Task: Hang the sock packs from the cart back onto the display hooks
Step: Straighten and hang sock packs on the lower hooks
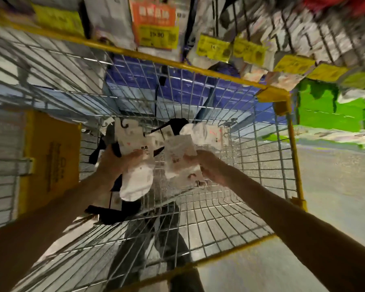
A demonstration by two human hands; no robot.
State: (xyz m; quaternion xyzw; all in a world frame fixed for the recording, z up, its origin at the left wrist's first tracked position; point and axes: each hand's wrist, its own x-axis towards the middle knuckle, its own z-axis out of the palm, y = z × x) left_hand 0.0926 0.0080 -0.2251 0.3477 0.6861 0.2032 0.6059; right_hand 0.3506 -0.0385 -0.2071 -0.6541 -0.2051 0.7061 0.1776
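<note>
The left hand grips a white sock pack with a printed card band, its thumb laid across the card front and its fingers curled behind. This pack's long axis runs far to near. Its dark plastic hook points at the far wall of the cart, and the rounded sock toes hang at the near end.

Just to its right, and apart from it, the right hand pinches a second white sock pack by its near right edge. That pack also lies lengthwise far to near, with its far end leaning a little left. Its hook is lost in the blur.

Both packs are held inside a silver wire shopping cart with a yellow frame, above its floor. A third white sock pack lies at the far right of the cart, its long axis left to right. One black sock pack lies at the far middle, and another black pack lies near left, beside the left forearm. A yellow plastic panel with writing is on the cart's left side.

Beyond the far rim are blue boxes. Above them hang blurred packs, yellow price tags and an orange sale sign. A green block stands to the far right.
</note>
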